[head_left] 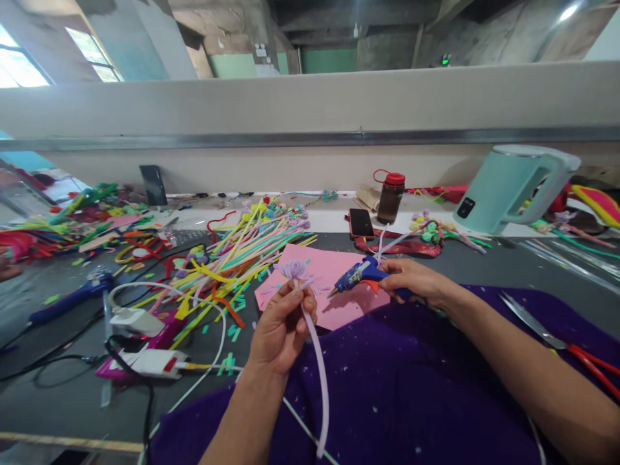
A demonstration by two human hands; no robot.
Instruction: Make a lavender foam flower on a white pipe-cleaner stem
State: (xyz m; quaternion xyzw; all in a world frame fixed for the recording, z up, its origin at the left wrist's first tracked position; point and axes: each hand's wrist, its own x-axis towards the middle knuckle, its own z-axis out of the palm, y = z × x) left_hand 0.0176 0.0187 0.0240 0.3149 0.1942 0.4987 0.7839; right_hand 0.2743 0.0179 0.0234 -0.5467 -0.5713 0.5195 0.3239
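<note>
Between the thumb and fingers of my left hand [283,323] is a lilac pipe-cleaner flower [294,270], its looped head up and its long stem [320,381] hanging down toward my lap. My right hand [411,282] is wrapped round the handle of a blue hot glue gun [356,274]. The gun's nozzle points down and left, a short way from the flower and apart from it. Under both lies a pink sheet [349,310], with small lilac bits scattered on it. Dark purple cloth [387,387] covers my lap.
Left of the sheet lies a pile of coloured pipe cleaners [252,245]. Cables and a power strip [150,361] are at the left, near another glue gun [72,300]. A phone [361,223], bottle [391,200] and kettle [508,187] stand behind. Red-handled scissors [557,342] lie right. Another person's hand [10,265] shows far left.
</note>
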